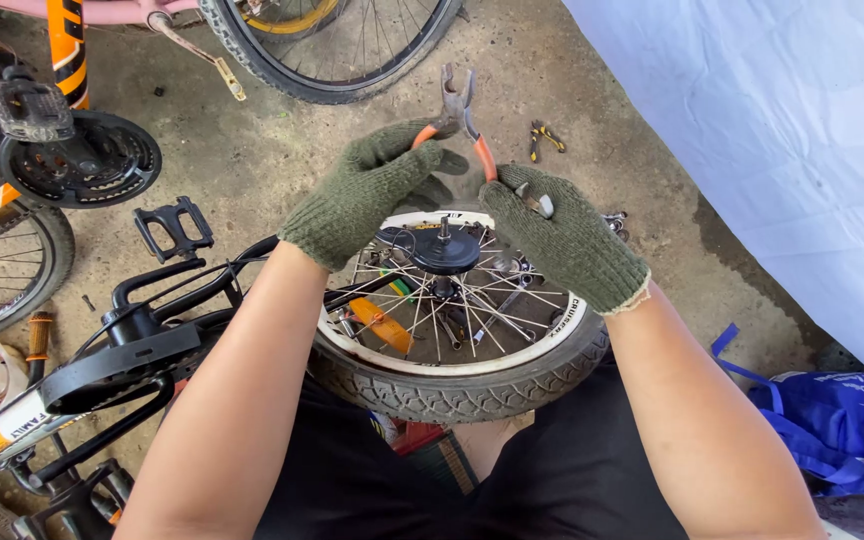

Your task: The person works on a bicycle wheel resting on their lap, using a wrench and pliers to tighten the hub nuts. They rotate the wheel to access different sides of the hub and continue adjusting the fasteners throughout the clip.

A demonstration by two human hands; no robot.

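Left hand (pixel 367 190), olive knitted glove: fingers curled closed around one orange-sleeved handle of the steel pliers (pixel 460 115), jaws pointing away from the body.

Right hand (pixel 564 235), matching glove: fingers bent together, touching the other orange handle and pinching a small grey metal part (pixel 537 203); what kind of part it is cannot be told. The two-handed hold appears to steady the tool directly over the hub.

Small spoked bicycle wheel (pixel 457 345), black knobbly tyre, white rim: lies propped against the person's lap, black hub cap (pixel 442 250) and axle end facing up, just below both hands, presumably so that the hub is within easy reach.

Surroundings, on the stained concrete floor (pixel 282 150): second pair of small pliers (pixel 544 138) beyond the hands; loose black pedal (pixel 174 226); black bicycle frame with chain guard (pixel 112 365) at left; orange bicycle crank and pedal (pixel 62 140) upper left; blue cloth bag (pixel 842 425) at right.
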